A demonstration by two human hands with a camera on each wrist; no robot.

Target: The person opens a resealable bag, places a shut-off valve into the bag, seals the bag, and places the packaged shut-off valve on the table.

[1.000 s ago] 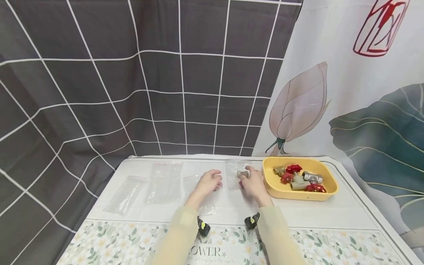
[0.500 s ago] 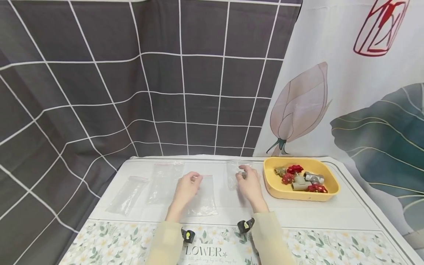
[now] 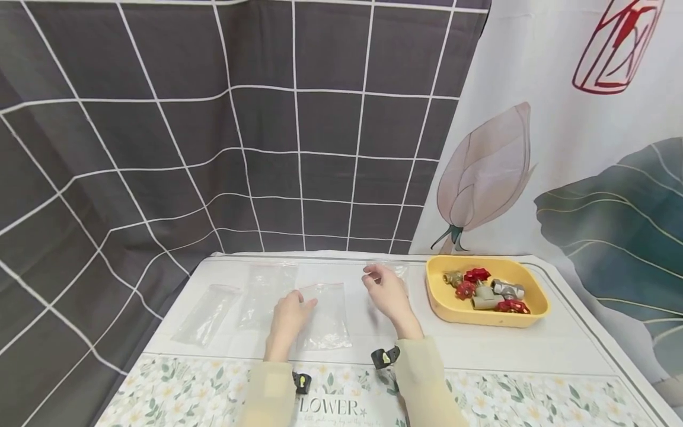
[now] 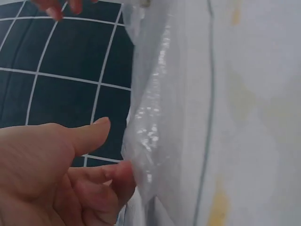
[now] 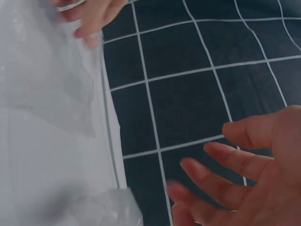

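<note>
My left hand (image 3: 288, 323) is by the left edge of a clear zip bag (image 3: 325, 326) lying flat on the white table. In the left wrist view, the thumb of the left hand (image 4: 56, 169) stands apart from loosely bent fingers, and a fingertip is close to the clear plastic (image 4: 153, 117); contact is unclear. My right hand (image 3: 392, 302) hovers in front of another clear bag (image 3: 400, 270) and partly covers it. The right wrist view shows the right hand (image 5: 240, 179) with spread fingers holding nothing. The fitting earlier seen on that bag is hidden in the head view.
Two more clear bags lie to the left, a narrow bag (image 3: 205, 314) and a wider bag (image 3: 261, 296). At the right stands a yellow bin (image 3: 440, 305) with several pipe fittings and valves, among them a red-handled valve (image 3: 512, 306). A floral mat (image 3: 187, 385) covers the table's front.
My left hand has moved left, from between the bags to the left edge of the middle bag. My right hand has come away from the fitting, shifting slightly left.
</note>
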